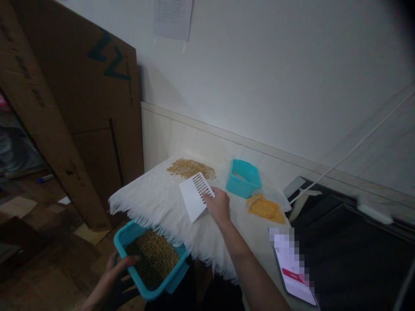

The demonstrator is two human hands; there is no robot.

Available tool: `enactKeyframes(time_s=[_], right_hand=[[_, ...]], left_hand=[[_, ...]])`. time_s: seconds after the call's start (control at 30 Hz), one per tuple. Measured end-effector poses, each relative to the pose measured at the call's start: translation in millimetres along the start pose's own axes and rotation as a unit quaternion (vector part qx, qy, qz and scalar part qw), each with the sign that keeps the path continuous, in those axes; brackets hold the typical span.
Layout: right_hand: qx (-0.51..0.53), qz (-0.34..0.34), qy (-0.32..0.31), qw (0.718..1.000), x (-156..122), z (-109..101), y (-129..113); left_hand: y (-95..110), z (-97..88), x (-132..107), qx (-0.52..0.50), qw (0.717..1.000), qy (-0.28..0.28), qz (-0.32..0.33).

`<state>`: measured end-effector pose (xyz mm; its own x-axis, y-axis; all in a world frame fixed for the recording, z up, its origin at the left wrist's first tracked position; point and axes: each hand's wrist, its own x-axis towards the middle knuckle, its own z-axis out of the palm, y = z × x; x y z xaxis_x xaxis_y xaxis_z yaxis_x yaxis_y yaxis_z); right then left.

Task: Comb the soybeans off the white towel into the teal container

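My left hand [118,278] grips the near-left rim of a teal plastic basket [147,293], thumb over the edge. Soybeans [162,255] and darker green beans lie inside it. The basket is held just below the fringed edge of a white tablecloth [145,194]. In my right hand [219,205] is a white slotted scraper [191,198], a flat piece with a row of slots along one side, held above the cloth. Beyond it, a loose pile of soybeans [186,167] is spread on the cloth.
A second teal container [241,185] stands behind my right hand, with a yellow cloth [266,208] beside it. A phone [292,268] lies at the table's right edge. To the left stands a tall cardboard box [87,95]; a white cable [356,142] crosses at right.
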<state>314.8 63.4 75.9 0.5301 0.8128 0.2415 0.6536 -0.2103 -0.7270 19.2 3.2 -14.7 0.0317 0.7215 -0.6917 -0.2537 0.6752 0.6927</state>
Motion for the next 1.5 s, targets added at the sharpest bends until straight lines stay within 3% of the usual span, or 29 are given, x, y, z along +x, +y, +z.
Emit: enactKeyframes(time_s=[0.17, 0.57, 0.67, 0.77, 0.87, 0.97, 1.1, 1.23, 1.33, 1.5], right_hand=[[-0.012, 0.009, 0.025, 1.0, -2.4, -17.8, 19.8], [-0.045, 0.03, 0.071, 0.996, 3.3, -67.2, 60.8], [-0.075, 0.028, 0.065, 0.995, 6.6, -83.7, 63.2], [-0.122, -0.009, 0.061, 0.991, 4.0, -91.3, 48.3], [-0.162, -0.1, 0.065, 0.98, -9.2, -78.5, 11.0], [-0.197, -0.193, 0.003, 0.961, -24.7, -44.4, -38.1], [-0.212, -0.221, -0.048, 0.951, -23.6, 5.8, -84.5], [-0.155, -0.132, -0.014, 0.979, -4.8, 25.7, -83.9], [-0.135, -0.08, 0.002, 0.988, 1.9, 23.0, -65.9], [-0.113, -0.048, 0.023, 0.992, -3.2, 10.7, -42.1]], left_hand=[[0.8, -0.8, -8.6, 0.008, 0.999, -0.024, 0.027], [2.5, -2.1, -9.1, 0.002, 1.0, -0.016, 0.026], [1.4, -1.7, -7.8, 0.0, 1.0, -0.014, 0.021], [2.6, -0.9, -7.2, -0.004, 1.0, -0.01, 0.015], [4.8, 0.7, -7.8, -0.004, 1.0, 0.001, 0.006], [6.0, 2.2, -8.5, 0.001, 1.0, 0.001, 0.004], [5.4, 2.0, -7.1, 0.005, 1.0, 0.005, 0.013], [5.4, 0.7, -4.6, 0.002, 1.0, -0.003, 0.004], [6.6, 0.9, -5.1, -0.003, 1.0, 0.006, -0.002], [8.5, 2.0, -9.3, -0.005, 1.0, 0.001, 0.002]])
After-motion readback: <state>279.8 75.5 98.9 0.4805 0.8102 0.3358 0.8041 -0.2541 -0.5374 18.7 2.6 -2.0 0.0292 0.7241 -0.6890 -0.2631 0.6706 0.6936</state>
